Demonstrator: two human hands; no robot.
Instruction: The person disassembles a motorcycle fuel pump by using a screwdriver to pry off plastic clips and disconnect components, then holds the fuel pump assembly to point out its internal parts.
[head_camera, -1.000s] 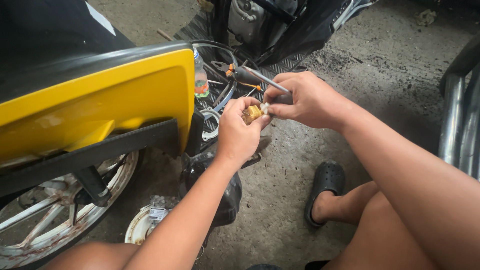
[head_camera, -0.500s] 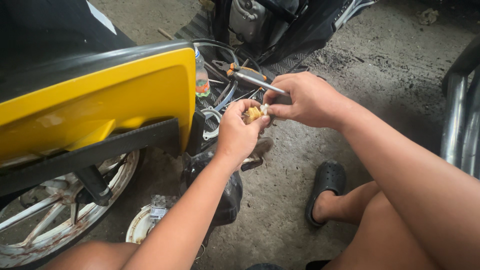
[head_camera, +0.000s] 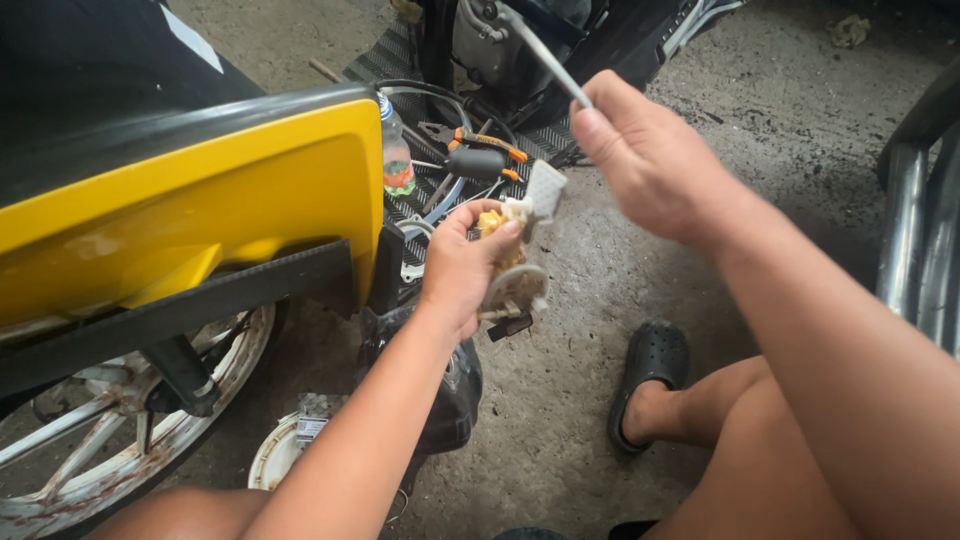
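Note:
My left hand (head_camera: 462, 268) grips a small white and yellow plastic motorcycle part (head_camera: 515, 250) with a round flange, held up beside the yellow fairing. My right hand (head_camera: 650, 160) is raised above and to the right of the part, apart from it, closed around a thin grey metal tool (head_camera: 545, 55) whose shaft points up and to the left. My forearms reach in from the bottom of the view.
A yellow motorcycle fairing (head_camera: 200, 200) and spoked wheel (head_camera: 120, 440) fill the left. Orange-handled pliers (head_camera: 480, 140), a small bottle (head_camera: 396, 160) and cables lie on a black mat beyond. My black sandal (head_camera: 648, 370) rests on concrete. Metal tubes (head_camera: 920, 230) stand right.
My right hand has lifted away from the part, up and to the right, carrying the thin tool. My left hand still holds the part, now more exposed.

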